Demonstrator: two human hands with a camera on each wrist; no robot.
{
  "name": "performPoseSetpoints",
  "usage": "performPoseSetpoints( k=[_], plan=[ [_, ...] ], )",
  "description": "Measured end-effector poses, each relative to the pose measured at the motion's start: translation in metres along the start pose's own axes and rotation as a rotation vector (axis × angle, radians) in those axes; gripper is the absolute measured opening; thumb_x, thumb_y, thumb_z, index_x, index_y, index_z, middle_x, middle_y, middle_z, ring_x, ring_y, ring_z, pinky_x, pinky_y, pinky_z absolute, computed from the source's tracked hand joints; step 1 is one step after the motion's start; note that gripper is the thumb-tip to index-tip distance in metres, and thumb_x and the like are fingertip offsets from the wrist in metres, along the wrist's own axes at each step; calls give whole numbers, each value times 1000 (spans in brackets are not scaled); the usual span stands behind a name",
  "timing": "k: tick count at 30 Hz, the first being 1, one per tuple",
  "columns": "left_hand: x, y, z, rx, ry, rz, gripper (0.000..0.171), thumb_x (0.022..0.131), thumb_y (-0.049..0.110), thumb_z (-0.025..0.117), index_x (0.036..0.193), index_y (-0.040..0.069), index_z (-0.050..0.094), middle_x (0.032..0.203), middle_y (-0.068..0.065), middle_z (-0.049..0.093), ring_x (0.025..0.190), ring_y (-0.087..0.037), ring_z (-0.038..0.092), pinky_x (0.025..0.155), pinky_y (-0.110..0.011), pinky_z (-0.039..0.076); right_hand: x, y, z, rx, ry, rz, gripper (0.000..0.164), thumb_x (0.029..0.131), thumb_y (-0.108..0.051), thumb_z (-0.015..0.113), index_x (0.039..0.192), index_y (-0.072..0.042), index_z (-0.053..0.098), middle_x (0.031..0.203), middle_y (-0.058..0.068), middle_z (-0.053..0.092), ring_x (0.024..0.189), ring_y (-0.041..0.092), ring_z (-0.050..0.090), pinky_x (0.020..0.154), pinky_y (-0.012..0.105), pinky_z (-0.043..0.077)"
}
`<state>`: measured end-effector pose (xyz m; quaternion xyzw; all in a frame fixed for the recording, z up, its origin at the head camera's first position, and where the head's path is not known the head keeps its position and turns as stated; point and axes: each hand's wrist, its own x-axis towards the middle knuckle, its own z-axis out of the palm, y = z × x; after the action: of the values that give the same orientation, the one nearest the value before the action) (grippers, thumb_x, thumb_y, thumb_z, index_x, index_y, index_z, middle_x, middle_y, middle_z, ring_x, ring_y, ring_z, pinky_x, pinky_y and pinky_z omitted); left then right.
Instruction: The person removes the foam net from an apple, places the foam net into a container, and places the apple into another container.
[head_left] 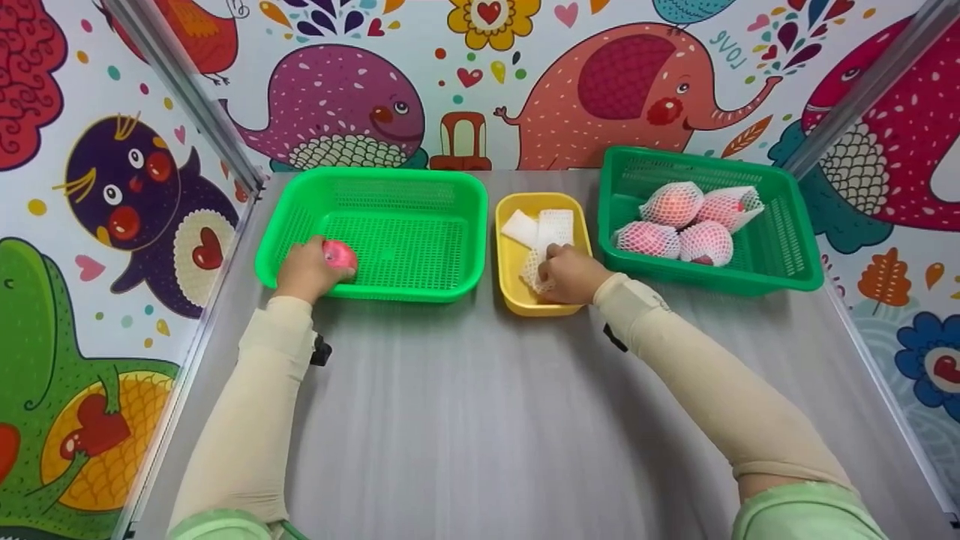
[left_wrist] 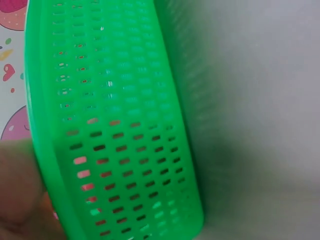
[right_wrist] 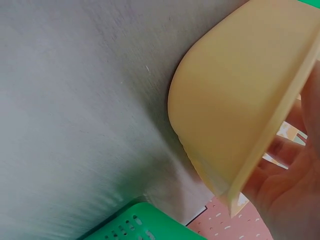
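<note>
In the head view, my left hand point(head_left: 304, 270) grips a shiny red apple point(head_left: 340, 256) inside the light green basket point(head_left: 373, 294), at its front left corner. Through that basket's slotted wall point(left_wrist: 115, 100), patches of red show in the left wrist view. My right hand point(head_left: 574, 275) reaches over the front right rim of the yellow bin point(head_left: 511, 259), fingers curled at a white foam net point(head_left: 535, 271). More white foam nets point(head_left: 553, 226) lie behind it in the bin. Seen from the right wrist, the fingers point(right_wrist: 285, 150) are partly hidden behind the bin's wall.
To the right stands a dark green basket point(head_left: 780, 281) with several fruits point(head_left: 673, 204) wrapped in foam nets. All three containers line the back of the grey table point(head_left: 450, 420), before a cartoon-printed wall point(head_left: 480, 97). Metal posts point(head_left: 187, 90) rise at both back corners.
</note>
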<state>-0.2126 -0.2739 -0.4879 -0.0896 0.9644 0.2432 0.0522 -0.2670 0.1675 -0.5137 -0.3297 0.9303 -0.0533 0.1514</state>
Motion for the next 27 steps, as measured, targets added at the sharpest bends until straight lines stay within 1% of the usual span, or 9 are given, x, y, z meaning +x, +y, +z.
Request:
performPoseSetpoints(
  k=[4,9,12,14,16,18,21,22,27],
  plan=[
    [2,-1,0,5,-33,-8,89,86,32,78,151,-7,31,137,-39,43,126,-53,43,101,-65,38,-1,-1,2,5,-1,-5,33,91,-36,75,111,-10,76,107,12,59,91,29,54,87,42,53],
    [-1,-3,-1,-12,-58,-30,91,86,29,78,154,-2,27,142,-40,34,127,-56,39,102,-67,36,-3,-3,2,31,12,-26,36,91,-35,75,115,-8,74,111,14,61,95,30,58,90,43,54],
    [-4,1,-2,-22,-32,-28,89,87,29,77,156,2,27,143,-39,31,126,-57,38,99,-69,38,-7,-4,0,53,26,-29,37,91,-34,76,117,-8,73,114,13,62,97,30,60,92,44,54],
    [-6,7,-2,-24,10,-6,84,89,29,74,155,4,30,142,-37,31,125,-56,38,96,-68,40,-12,-4,-2,72,35,-15,37,91,-32,76,119,-8,72,116,13,63,99,29,62,93,44,53],
    [-8,16,-1,-22,72,29,77,90,29,71,154,6,35,142,-34,33,125,-52,38,93,-67,43,-19,-5,-5,94,46,6,37,92,-32,75,121,-10,71,120,11,62,102,28,62,95,44,53],
    [-11,27,1,-26,138,80,68,93,29,69,151,7,40,141,-31,35,125,-48,39,91,-64,44,-27,-6,-9,119,68,23,37,92,-31,75,123,-11,70,123,10,62,106,28,62,96,43,52],
    [-21,48,2,-51,230,167,59,96,30,67,147,9,47,139,-25,40,122,-41,44,89,-57,47,-40,-7,-17,147,133,25,36,92,-28,76,123,-13,69,123,8,62,110,27,62,95,43,52],
    [-26,55,2,-62,253,200,57,97,31,67,146,9,48,137,-23,42,120,-39,46,88,-56,47,-44,-7,-20,154,159,22,35,91,-27,76,122,-13,69,122,7,63,110,26,61,95,43,52],
    [-47,86,5,-127,329,362,50,97,33,67,142,12,55,130,-15,49,119,-31,51,93,-49,48,-62,0,-34,160,313,8,27,91,-22,77,115,-13,70,116,5,63,106,24,59,92,42,54]
  ],
)
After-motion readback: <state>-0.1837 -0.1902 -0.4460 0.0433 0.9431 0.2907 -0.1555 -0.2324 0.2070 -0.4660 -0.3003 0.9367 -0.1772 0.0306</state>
